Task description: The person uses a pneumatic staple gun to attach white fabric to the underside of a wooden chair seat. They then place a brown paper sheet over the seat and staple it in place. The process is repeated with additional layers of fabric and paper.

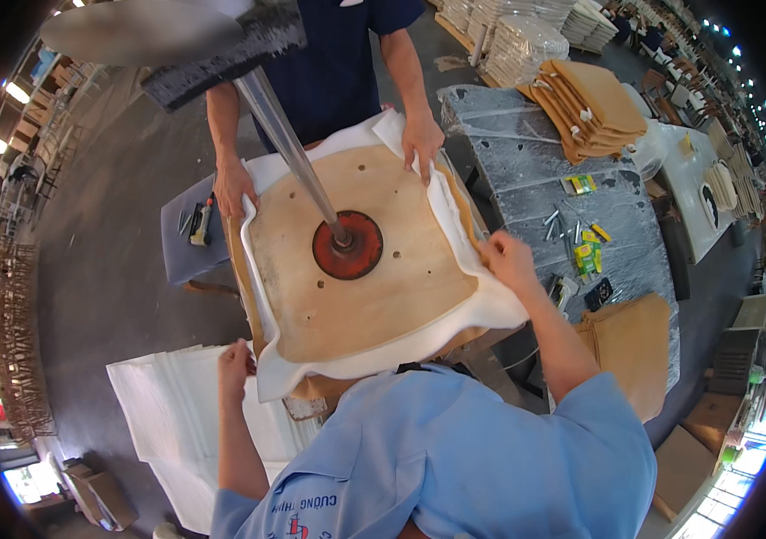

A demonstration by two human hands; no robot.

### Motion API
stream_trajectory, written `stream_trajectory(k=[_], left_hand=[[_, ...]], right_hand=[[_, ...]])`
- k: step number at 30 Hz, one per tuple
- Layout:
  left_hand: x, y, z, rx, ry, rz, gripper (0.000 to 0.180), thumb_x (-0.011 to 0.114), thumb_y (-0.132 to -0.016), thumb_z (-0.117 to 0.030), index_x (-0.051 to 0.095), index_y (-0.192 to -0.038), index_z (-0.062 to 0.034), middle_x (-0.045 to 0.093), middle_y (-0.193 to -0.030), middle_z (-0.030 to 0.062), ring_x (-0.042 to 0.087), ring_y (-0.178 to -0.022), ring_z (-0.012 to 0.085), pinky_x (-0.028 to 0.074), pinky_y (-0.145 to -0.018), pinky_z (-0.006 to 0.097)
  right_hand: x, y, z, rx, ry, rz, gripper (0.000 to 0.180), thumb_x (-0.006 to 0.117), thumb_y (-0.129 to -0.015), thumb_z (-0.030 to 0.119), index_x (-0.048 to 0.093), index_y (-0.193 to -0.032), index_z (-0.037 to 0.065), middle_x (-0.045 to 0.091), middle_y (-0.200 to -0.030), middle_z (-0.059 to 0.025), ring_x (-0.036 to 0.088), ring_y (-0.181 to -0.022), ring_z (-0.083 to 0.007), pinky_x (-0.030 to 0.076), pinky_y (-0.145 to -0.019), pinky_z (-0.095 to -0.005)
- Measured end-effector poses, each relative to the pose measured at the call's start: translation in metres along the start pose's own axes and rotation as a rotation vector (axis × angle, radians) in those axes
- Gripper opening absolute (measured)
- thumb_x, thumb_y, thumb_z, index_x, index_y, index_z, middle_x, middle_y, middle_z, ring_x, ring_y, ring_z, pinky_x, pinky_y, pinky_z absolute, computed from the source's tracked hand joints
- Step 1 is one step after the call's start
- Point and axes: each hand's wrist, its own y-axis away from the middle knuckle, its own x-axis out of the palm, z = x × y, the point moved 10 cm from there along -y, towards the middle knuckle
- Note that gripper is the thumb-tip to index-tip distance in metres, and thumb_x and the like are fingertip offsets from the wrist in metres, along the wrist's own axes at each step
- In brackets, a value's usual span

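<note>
A tan wooden seat board (356, 310) lies flat, with white padding (482, 305) folded up around its edges and a tan leather-like cover (464, 211) showing beneath. A red disc (352, 260) on a metal rod (289, 135) rests on the board's middle. My right hand (509, 259) is closed on the cover's edge at the right side. At the near left corner, my left hand (236, 359) is closed beside the padding; what its fingers hold is hidden. Across from me, a co-worker's two hands (236, 189) touch the far left and far right edges.
To the right, a plastic-covered table (527, 135) bears stacked tan covers (594, 99), yellow-green packets (588, 256) and small metal tools. White sheets (167, 395) lie at the near left. A cordless tool (202, 223) sits on a grey-blue surface (187, 202) at left.
</note>
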Motion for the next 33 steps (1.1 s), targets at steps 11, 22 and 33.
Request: stream_trajectory(k=[11,22,33], left_hand=[[0.214,0.012,-0.151,0.902,-0.603,0.138,0.044,0.076,-0.100,-0.016,0.063,-0.139,-0.0009,0.062,-0.144,0.0229,0.063,-0.132,0.0415,0.051,-0.111,0.050],[0.222,0.029,-0.093,1.065,-1.005,0.282,0.093,0.074,-0.096,-0.030,0.032,-0.172,0.0018,0.025,-0.181,0.0241,0.022,-0.168,0.0453,0.019,-0.137,0.059],[0.222,0.039,-0.087,1.129,-0.892,0.171,0.076,0.072,-0.093,-0.030,0.053,-0.160,-0.0017,0.043,-0.172,0.0249,0.036,-0.161,0.0481,0.025,-0.133,0.064]], right_hand=[[0.113,-0.013,0.127,-0.612,0.037,0.204,0.036,0.075,-0.098,0.021,0.068,-0.131,0.008,0.063,-0.129,-0.0191,0.062,-0.125,-0.0418,0.052,-0.105,-0.0508],[0.132,0.038,0.108,-0.627,0.243,0.337,0.074,0.072,-0.098,0.044,0.051,-0.162,0.013,0.042,-0.169,-0.0201,0.029,-0.164,-0.0426,0.023,-0.133,-0.0632],[0.130,0.042,0.105,-0.629,0.197,0.324,0.074,0.077,-0.094,0.043,0.056,-0.158,0.014,0.045,-0.168,-0.0176,0.034,-0.162,-0.0407,0.026,-0.132,-0.0624]])
